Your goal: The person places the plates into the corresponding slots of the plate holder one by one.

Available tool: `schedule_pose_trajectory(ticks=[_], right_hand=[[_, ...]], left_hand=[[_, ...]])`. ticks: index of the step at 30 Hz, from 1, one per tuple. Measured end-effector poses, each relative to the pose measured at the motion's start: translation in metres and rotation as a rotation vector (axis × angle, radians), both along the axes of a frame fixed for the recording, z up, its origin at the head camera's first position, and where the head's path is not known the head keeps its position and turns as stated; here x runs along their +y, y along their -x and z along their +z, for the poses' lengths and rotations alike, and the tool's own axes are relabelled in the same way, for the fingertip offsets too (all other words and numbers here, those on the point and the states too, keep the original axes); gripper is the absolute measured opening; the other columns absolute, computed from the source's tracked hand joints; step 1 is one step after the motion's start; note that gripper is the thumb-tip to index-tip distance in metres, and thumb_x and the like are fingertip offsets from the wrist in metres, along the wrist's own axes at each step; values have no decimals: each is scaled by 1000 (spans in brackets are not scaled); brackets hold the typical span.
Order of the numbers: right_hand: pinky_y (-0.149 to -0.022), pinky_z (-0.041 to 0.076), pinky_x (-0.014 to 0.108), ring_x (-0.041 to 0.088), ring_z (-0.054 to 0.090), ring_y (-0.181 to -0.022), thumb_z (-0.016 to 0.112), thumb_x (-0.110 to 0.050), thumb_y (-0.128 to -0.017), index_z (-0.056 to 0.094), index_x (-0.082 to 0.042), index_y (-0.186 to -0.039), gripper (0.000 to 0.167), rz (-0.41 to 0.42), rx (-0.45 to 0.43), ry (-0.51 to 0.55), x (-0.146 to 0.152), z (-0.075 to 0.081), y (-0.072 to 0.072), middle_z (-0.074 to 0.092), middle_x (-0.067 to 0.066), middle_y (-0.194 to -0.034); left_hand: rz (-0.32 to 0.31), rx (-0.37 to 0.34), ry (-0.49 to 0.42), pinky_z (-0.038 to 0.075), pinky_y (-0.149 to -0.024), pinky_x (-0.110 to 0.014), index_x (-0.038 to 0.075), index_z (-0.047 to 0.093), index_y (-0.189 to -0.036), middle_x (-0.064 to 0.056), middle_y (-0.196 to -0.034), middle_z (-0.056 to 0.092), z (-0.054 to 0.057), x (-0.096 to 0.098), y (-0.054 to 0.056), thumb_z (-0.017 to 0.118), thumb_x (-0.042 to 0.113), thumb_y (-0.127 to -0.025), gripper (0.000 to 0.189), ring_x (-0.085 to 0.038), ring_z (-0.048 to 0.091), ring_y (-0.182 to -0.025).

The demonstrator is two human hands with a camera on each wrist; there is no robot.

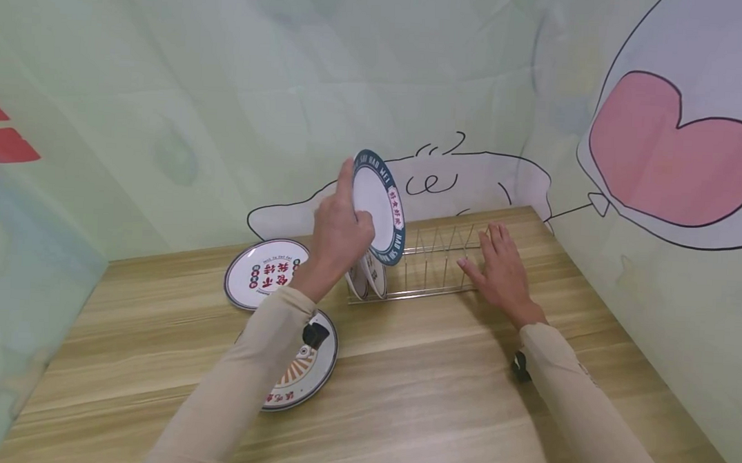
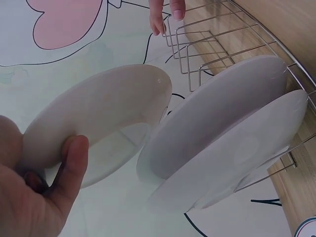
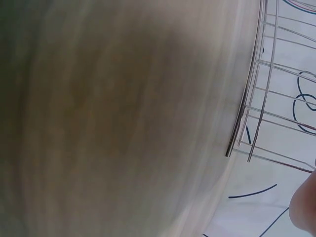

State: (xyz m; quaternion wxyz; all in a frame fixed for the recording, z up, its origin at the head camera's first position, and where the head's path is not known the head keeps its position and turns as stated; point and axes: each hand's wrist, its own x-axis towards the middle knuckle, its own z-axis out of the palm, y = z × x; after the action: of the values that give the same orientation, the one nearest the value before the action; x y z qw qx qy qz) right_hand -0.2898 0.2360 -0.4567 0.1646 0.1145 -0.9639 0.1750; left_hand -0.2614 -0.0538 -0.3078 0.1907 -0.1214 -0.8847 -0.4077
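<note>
My left hand (image 1: pixel 340 233) grips a white plate (image 1: pixel 375 197) with a teal, lettered rim, raised above the left part of a wire dish rack (image 1: pixel 424 294). In the left wrist view, the thumb lies against the back of this tilted plate (image 2: pixel 98 103). Two other plates (image 2: pixel 212 118) stand on edge in the rack's left slots, beside the held one. At the rack's right end is my right hand (image 1: pixel 502 272), fingers stretched out and thumb apart. Only a fingertip (image 3: pixel 305 205) of it shows in the right wrist view, by the wires.
Left of the rack, a white plate with red characters (image 1: pixel 260 271) lies flat on the wooden table (image 1: pixel 413 399). Nearer, under the left forearm, sits a stack of plates (image 1: pixel 315 367), the top one with an orange striped pattern. A printed cloth (image 1: pixel 227 115) backs the table.
</note>
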Motion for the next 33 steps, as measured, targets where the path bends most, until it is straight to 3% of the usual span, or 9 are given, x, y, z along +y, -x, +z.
schedule_pose_trajectory(ticks=[7,15,26,33], right_hand=[[-125,12,55,45,14,-152,57,-43,-98,37,8,-148,75,4,-2,12,0,-1,0,22,29,-162],[-125,11,54,45,14,-152,57,-43,-98,36,8,-149,75,4,-1,12,0,-1,0,21,29,-162],[-125,14,56,46,15,-151,58,-42,-98,37,8,-148,74,6,12,10,-2,-2,1,22,29,-161],[-125,12,55,46,15,-151,56,-43,-98,36,8,-149,75,11,7,20,-3,-1,1,20,28,-162]], left_hand=[[4,-48,43,52,-43,-28,15,15,-161,-20,-77,62,-1,4,0,49,-6,-84,86,-27,62,-58],[12,-60,103,47,-43,-29,13,15,-161,-13,-72,56,-6,8,2,51,-6,-83,88,-24,53,-53],[16,-67,185,45,-42,-29,10,14,-160,-11,-72,57,-9,11,5,52,-7,-81,90,-22,50,-52],[-6,-67,194,45,-36,-26,9,15,-159,-15,-79,64,-12,13,6,51,-9,-80,88,-23,56,-47]])
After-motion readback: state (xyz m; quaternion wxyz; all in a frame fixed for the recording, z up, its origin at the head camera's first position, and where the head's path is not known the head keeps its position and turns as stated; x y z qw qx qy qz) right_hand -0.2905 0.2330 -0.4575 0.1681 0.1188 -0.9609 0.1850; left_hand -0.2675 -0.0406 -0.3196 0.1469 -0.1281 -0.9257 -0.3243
